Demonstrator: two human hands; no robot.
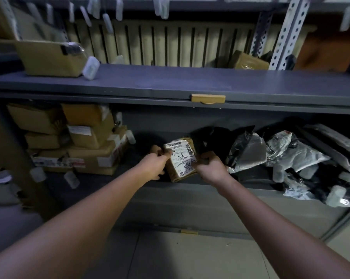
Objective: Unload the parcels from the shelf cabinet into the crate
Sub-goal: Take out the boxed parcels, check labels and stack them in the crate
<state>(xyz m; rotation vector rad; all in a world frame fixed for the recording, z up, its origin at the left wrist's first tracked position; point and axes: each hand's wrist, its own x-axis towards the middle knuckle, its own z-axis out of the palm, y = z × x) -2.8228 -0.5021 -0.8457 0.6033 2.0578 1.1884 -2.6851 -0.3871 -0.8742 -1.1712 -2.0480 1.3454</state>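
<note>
Head view takes in the shelf cabinet, and by the look of it most of the job is not yet done. The crate is nowhere in view, so how many parcels it holds cannot be told.

On the lower shelf a stack of cardboard boxes fills the left end. A heap of poly bags, black and grey, sprawls across the right end, with some hanging over the near edge. On the upper shelf a brown box sits at the left and a second brown box at the far right.

Between stack and heap, at the near edge of the lower shelf, is the small parcel, tilted, its white label facing up. The left hand grips its left side and the right hand its right side, the fingers of both curled round its edges. Whether it rests on the shelf or is just clear of it, I cannot tell.

This looks like one parcel being drawn out, with all the others left to carry over.
</note>
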